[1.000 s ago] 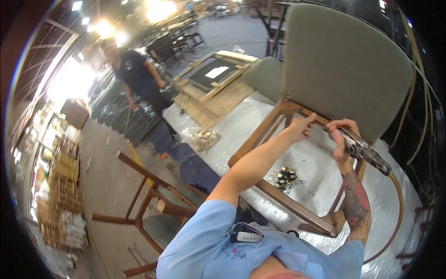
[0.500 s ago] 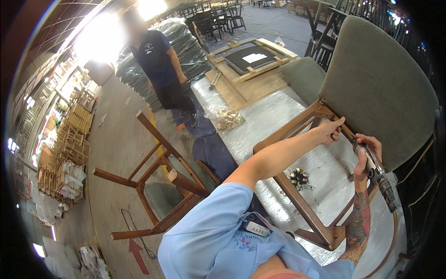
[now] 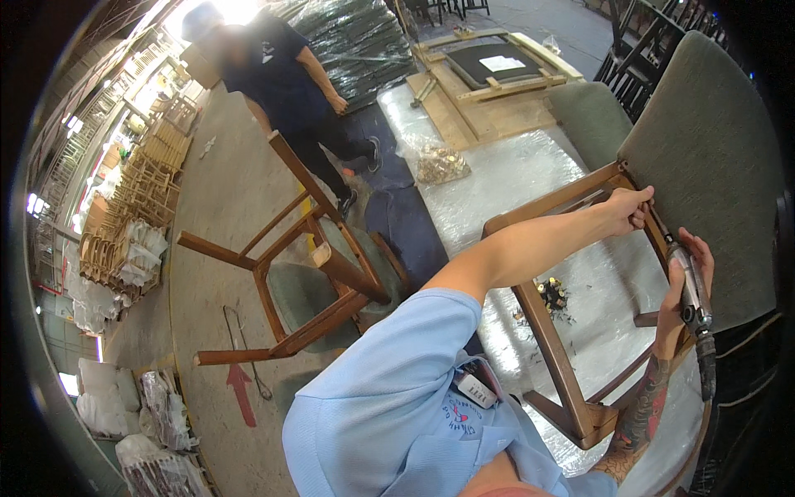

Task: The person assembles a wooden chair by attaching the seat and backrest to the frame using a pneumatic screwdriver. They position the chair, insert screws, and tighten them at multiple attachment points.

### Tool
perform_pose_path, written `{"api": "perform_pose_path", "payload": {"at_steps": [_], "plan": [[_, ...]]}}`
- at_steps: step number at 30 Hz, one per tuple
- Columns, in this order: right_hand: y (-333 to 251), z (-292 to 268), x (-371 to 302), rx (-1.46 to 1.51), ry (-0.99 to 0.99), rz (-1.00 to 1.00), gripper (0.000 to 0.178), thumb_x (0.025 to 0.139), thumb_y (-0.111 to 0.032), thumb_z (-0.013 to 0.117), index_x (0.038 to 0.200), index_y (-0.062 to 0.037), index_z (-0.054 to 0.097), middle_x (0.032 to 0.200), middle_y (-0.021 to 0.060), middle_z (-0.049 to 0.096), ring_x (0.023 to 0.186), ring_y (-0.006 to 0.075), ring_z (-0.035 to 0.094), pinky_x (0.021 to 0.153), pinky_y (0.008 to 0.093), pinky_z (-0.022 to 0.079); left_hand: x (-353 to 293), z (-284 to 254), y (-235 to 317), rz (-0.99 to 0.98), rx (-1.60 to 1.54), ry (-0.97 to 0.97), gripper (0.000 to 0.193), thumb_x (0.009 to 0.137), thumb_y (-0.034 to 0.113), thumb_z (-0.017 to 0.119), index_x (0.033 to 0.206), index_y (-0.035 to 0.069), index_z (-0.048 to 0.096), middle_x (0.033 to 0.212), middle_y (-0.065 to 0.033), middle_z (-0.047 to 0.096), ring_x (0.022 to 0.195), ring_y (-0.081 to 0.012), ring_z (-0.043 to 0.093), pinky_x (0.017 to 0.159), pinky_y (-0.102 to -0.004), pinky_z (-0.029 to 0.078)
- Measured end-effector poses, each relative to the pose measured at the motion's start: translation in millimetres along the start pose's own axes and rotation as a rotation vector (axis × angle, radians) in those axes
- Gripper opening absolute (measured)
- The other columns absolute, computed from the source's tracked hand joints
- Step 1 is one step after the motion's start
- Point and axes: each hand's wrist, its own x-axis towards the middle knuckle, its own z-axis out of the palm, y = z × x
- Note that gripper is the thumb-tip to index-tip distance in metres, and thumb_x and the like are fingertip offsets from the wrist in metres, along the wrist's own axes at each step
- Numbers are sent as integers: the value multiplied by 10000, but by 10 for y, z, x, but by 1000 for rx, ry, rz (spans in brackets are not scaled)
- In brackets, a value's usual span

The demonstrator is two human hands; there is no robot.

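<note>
A chair with a brown wooden frame (image 3: 551,360) and a grey-green upholstered back (image 3: 712,124) lies tipped over on the wrapped table. My right hand (image 3: 697,257) is wrapped around a metal air screwdriver (image 3: 694,294), its hose trailing down. The tool's slim front end points up along the chair's rail, toward my left hand. My left hand (image 3: 631,210) is closed in a pinch against that rail, just ahead of the driver; what sits between its fingertips is hidden. Inside the frame, a small pile of dark and yellowish hardware (image 3: 553,296) rests on the table.
Bubble wrap covers the table (image 3: 530,174), where a bag of small parts (image 3: 443,165) and a wooden jig (image 3: 497,87) stand. Another upturned chair (image 3: 310,273) is at my left. Beyond it walks a person in dark clothes (image 3: 277,74). Stacked chair parts (image 3: 132,240) line the far left.
The view has shifted, so chairs and table appear farther right or lower. The person in dark clothes has come nearer. Both my hands keep their places at the chair rail.
</note>
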Motion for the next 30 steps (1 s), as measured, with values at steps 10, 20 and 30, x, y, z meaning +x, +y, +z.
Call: {"api": "perform_pose_path", "payload": {"at_steps": [10,20,30], "plan": [[318,-308,-184,350,-8,-261,460,870,-55,592,1303,-81,439,1100,168,634,1052,290,629,965,484,501,-225,192,-256,-25,478,-10,537,860,540,706,1086,59,624,835,-45,525,590,-119,407,557,-265,380],[304,-569,26,170,216,-230,359,788,44,540,1104,-24,384,818,130,623,812,241,641,793,378,535,98,-44,-336,-179,768,181,193,966,128,504,1072,-27,547,868,-79,521,612,-108,436,504,-247,338],[723,-445,-16,251,263,-87,345,783,60,506,1097,-8,380,785,136,593,800,284,617,830,451,509,-52,-70,-436,-163,649,-23,505,881,-117,545,1338,-172,336,1235,-312,550,1133,-333,613,1032,-353,517]]}}
